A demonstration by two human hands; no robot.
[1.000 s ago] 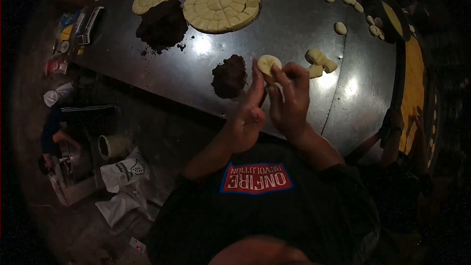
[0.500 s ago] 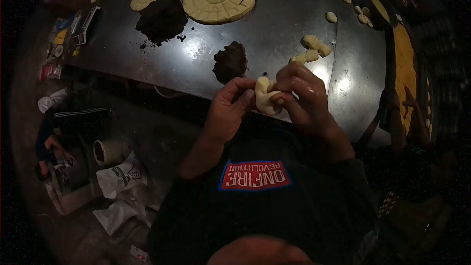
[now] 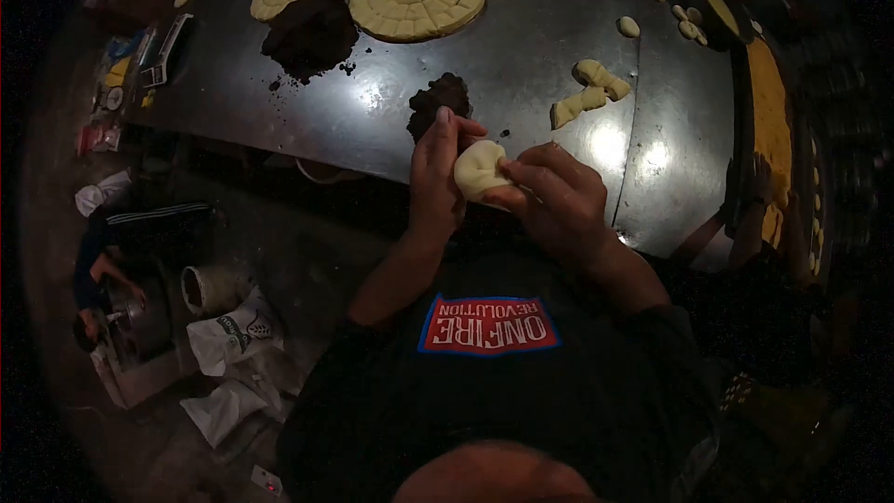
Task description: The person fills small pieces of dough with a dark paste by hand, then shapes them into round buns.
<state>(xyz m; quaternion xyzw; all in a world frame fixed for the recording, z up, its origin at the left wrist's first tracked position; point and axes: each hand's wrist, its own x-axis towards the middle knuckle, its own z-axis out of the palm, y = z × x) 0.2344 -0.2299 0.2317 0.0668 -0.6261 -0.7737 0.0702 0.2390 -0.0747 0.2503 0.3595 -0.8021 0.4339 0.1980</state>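
A pale, rounded piece of dough [image 3: 478,170] is held between my two hands in front of my chest, at the table's near edge. My left hand [image 3: 436,172] cups its left side, with the thumb and fingers pointing up and away. From the right, my right hand [image 3: 562,188] pinches the gathered edge of the dough between thumb and fingers. Just beyond my left fingertips lies a small dark mound of crumbly filling [image 3: 441,96], partly hidden by that hand. Several cut dough pieces [image 3: 589,93] lie past my right hand.
The metal table [image 3: 531,56] carries a larger dark mound [image 3: 312,35], scored dough rounds [image 3: 419,2] and several small dough balls [image 3: 629,27]. At right, another person's arm [image 3: 756,214] reaches near a long yellow surface [image 3: 769,112]. A person [image 3: 107,265], a bucket [image 3: 207,289] and sacks [image 3: 233,335] are at lower left.
The dough has moved slightly left and now looks rounder and more closed. My left hand has turned upright around it. My right hand has moved lower, still pinching its edge.
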